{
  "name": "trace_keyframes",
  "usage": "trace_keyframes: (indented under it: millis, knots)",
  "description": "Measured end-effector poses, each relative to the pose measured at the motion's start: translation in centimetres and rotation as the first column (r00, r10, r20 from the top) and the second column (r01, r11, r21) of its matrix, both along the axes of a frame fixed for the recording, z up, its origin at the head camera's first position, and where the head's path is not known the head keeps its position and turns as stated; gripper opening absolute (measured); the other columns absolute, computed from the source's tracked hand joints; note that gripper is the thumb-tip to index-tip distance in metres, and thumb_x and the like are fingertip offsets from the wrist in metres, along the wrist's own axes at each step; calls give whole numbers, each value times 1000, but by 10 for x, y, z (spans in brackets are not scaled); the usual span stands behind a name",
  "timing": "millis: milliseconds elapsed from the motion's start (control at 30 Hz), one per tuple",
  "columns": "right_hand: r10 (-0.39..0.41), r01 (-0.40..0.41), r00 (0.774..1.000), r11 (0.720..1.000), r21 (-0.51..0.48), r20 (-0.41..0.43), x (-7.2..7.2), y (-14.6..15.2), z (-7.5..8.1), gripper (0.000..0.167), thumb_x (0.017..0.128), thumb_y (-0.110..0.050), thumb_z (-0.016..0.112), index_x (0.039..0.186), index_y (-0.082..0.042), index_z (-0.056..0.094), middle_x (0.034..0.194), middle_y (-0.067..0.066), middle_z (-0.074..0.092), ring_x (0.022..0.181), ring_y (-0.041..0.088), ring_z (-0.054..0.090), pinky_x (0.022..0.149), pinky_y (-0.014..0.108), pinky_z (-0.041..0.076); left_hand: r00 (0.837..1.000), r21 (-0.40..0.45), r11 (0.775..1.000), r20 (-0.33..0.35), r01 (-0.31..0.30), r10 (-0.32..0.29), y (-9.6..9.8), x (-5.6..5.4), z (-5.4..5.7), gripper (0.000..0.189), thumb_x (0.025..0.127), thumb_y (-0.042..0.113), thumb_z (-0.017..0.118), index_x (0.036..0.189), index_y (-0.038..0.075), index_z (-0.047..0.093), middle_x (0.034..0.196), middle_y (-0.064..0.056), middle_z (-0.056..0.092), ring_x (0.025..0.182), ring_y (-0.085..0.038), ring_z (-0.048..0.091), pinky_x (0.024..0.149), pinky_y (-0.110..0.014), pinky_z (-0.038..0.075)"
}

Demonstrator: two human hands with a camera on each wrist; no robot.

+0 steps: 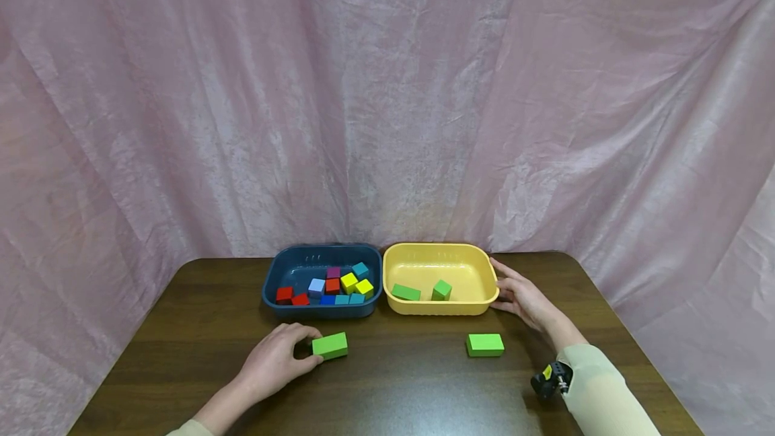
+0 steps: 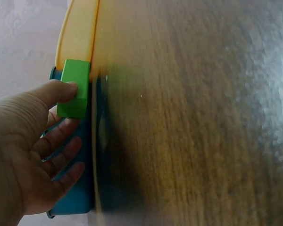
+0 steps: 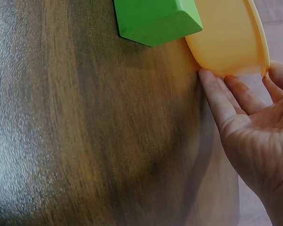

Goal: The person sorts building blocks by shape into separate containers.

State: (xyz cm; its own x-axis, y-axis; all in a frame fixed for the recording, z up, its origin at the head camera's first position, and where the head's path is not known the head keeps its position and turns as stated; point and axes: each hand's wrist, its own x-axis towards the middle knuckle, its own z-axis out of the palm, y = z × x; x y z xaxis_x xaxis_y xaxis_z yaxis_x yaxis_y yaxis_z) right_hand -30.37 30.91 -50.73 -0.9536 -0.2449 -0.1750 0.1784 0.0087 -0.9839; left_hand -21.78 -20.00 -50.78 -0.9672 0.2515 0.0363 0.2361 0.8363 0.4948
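Observation:
My left hand (image 1: 281,358) pinches a green rectangular block (image 1: 329,346) between thumb and fingers, in front of the blue bin. In the left wrist view the thumb lies across this block (image 2: 74,89), and the lower fingers spread loosely beneath it. At the right end of the yellow bin (image 1: 440,310), my right hand (image 1: 525,298) rests its extended fingers against the outer wall. The right wrist view shows those fingertips at the side of the yellow bin (image 3: 233,37), thumb near the rim. A second green block (image 1: 485,345) lies on the table, left of my right forearm.
The blue bin (image 1: 317,312) stands left of the yellow one and holds several coloured cubes, among them a red cube (image 1: 284,295). Inside the yellow bin are a green block (image 1: 406,293) and another green block (image 1: 441,290). A pink curtain (image 1: 387,99) hangs behind the wooden table (image 1: 412,382).

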Motion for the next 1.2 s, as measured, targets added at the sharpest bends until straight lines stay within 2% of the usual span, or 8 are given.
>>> trace_keyframes:
  millis: [267, 467, 700, 933, 1200]
  knots:
    - [5, -5, 1000, 1000, 9, 2, 0, 0, 1, 66, 108, -10, 39, 166, -17, 9, 160, 30, 24, 112, 17, 64, 101, 47, 51, 998, 27, 999, -52, 39, -37, 4, 5, 10, 30, 80, 39, 88, 105, 33, 73, 98, 22, 62, 95, -8, 53, 83, -38, 52]
    - [10, -10, 1000, 1000, 12, -5, 1, 0, 1, 66, 109, -10, 39, 166, -17, 8, 158, 31, 26, 112, 17, 64, 101, 48, 51, 996, 58, 997, -76, 56, -51, 10, 9, 21, 30, 80, 38, 88, 106, 35, 72, 100, 24, 62, 95, -6, 52, 83, -37, 52]
    - [9, -8, 1000, 1000, 15, -13, 0, 0, -1, 65, 109, -11, 38, 166, -17, 9, 157, 31, 29, 111, 17, 64, 100, 46, 52, 980, 79, 994, -188, 74, -58, 14, 12, 40, 32, 79, 34, 89, 107, 34, 73, 102, 24, 64, 99, -6, 54, 84, -38, 53]
    - [6, -5, 1000, 1000, 9, -9, 0, 0, -1, 65, 109, -10, 38, 166, -16, 9, 159, 30, 26, 110, 16, 65, 100, 46, 52, 971, 88, 992, -228, 93, -71, 17, 7, 61, 33, 80, 33, 89, 109, 32, 74, 106, 22, 65, 102, -10, 57, 87, -38, 52]
    - [4, -4, 1000, 1000, 3, -7, 0, -1, -1, 65, 108, -9, 38, 166, -16, 9, 160, 29, 24, 110, 15, 64, 100, 47, 52, 963, 83, 990, -256, 112, -87, 31, -2, 77, 36, 81, 39, 88, 113, 29, 74, 110, 15, 66, 106, -10, 55, 84, -37, 53]
